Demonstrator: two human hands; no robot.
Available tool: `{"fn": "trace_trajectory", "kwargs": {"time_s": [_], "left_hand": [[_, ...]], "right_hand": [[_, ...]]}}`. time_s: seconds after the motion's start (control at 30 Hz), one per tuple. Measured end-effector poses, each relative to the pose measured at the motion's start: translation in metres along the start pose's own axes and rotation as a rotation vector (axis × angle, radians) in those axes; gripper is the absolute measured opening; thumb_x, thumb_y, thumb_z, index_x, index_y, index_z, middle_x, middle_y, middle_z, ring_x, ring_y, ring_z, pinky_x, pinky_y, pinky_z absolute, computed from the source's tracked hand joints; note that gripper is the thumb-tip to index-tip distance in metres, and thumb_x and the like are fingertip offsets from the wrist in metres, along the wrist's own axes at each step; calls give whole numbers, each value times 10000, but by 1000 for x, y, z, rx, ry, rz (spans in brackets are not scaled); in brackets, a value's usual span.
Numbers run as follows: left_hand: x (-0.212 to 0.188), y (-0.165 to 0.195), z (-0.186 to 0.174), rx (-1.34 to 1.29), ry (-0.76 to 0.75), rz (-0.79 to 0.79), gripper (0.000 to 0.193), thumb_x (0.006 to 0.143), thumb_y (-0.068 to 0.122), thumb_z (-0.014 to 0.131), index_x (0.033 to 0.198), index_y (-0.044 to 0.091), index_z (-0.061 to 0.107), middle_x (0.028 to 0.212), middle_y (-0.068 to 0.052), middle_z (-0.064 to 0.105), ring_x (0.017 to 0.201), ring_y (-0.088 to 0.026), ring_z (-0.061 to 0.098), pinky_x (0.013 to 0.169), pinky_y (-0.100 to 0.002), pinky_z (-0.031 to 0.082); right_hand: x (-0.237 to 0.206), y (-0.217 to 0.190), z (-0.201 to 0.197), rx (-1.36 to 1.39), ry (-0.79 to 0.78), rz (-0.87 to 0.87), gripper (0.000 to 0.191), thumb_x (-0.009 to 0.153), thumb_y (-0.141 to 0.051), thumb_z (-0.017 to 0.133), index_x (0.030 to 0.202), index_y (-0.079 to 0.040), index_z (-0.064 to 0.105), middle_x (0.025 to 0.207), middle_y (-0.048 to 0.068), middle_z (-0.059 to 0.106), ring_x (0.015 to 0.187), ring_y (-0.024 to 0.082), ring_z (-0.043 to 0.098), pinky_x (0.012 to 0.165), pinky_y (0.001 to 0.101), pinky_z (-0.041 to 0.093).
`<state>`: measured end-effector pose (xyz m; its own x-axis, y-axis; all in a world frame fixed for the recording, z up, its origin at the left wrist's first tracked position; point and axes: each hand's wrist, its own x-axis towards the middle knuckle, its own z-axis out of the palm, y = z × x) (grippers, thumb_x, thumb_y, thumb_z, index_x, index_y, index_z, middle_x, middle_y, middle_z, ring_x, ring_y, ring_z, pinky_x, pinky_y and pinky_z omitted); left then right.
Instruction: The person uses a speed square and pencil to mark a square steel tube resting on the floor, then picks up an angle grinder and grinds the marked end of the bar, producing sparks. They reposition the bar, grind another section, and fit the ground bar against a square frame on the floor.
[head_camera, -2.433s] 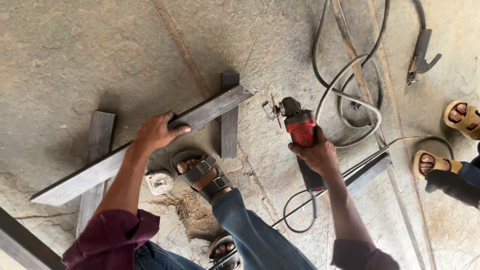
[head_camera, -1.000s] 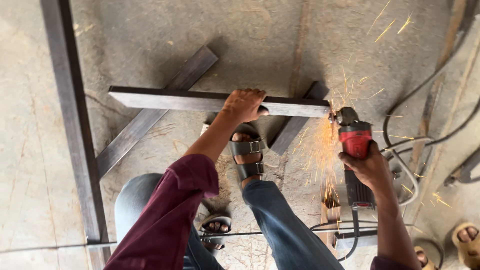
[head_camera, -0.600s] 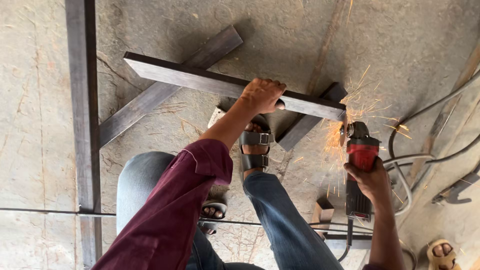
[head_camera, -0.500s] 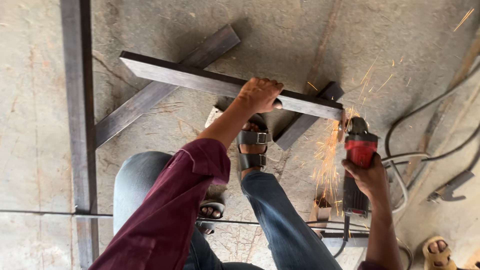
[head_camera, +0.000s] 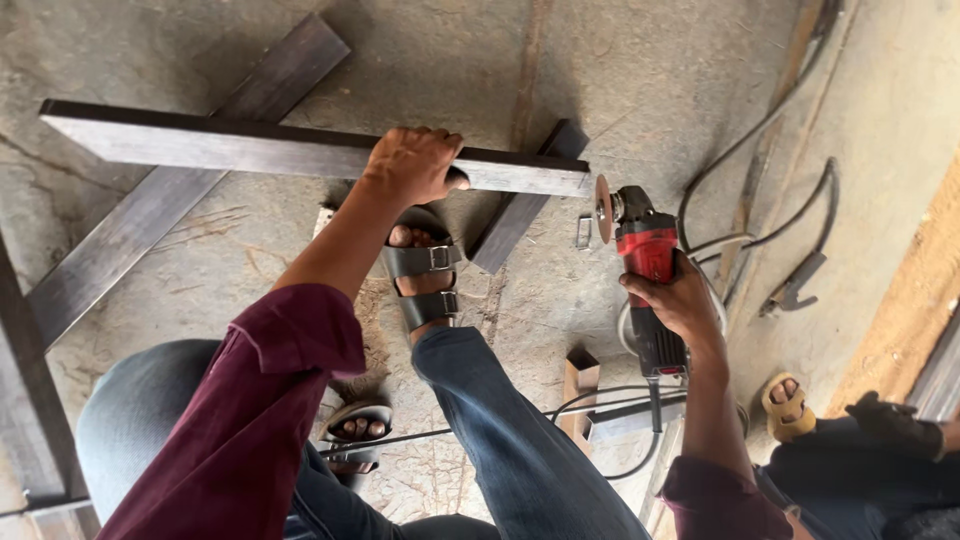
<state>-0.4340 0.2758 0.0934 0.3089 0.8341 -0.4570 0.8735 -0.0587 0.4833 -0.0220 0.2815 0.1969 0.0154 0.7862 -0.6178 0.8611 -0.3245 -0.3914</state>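
While the long steel bar (head_camera: 250, 148) lies across two other bars on the concrete floor (head_camera: 650, 70), the left hand (head_camera: 412, 165) grips it near its right end, fingers curled over the top edge and pressing it down; a sandalled foot (head_camera: 422, 275) stands just below that hand, close beside the bar. To the right, the bar's cut end (head_camera: 578, 178) sits just beside the disc (head_camera: 604, 208) of a red angle grinder (head_camera: 645, 275), which the right hand (head_camera: 680, 300) clasps around the body, with its cable (head_camera: 640, 455) trailing down behind. No sparks show, and disc and steel appear a hair apart. To do this grinding well, I judge the left hand should keep its weight firmly on the bar so the end cannot chatter, and stay where it is, well back from the disc. The grinder looks best brought squarely to the end face with light, even pressure, cable kept behind the hand. The foot is near the spark path, a risk, as is another person's sandalled foot (head_camera: 785, 405) at the far right
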Motion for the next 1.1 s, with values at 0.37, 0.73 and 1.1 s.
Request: {"fn": "trace_trajectory", "kwargs": {"time_s": [0.37, 0.73, 1.1], "left_hand": [[-5, -1, -11, -11, -27, -10, 747, 933, 656, 593, 1378, 60, 521, 1245, -160, 655, 1093, -322, 666, 841, -449, 596], [4, -3, -10, -17, 11, 4, 774, 827, 658, 747, 1267, 43, 580, 1184, -163, 705, 1092, -328, 687, 891, -476, 570], [35, -4, -95, -110, 53, -298, 705, 916, 626, 678, 1259, 20, 570, 848, -111, 677, 642, -220, 670, 534, -405, 592]], "right_hand": [[9, -4, 7, -193, 16, -51, 555, 720, -340, 893, 1129, -28, 684, 943, 121, 756, 799, 240, 718, 723, 392, 568], [3, 53, 21, -36, 112, 84, 661, 673, -384, 918, 1181, -28, 688, 1016, 119, 765, 875, 237, 728, 769, 382, 585], [-38, 99, 19, -101, 372, -138, 488, 729, -260, 863, 1165, -108, 706, 1075, 129, 749, 923, 237, 706, 802, 362, 568]]}}
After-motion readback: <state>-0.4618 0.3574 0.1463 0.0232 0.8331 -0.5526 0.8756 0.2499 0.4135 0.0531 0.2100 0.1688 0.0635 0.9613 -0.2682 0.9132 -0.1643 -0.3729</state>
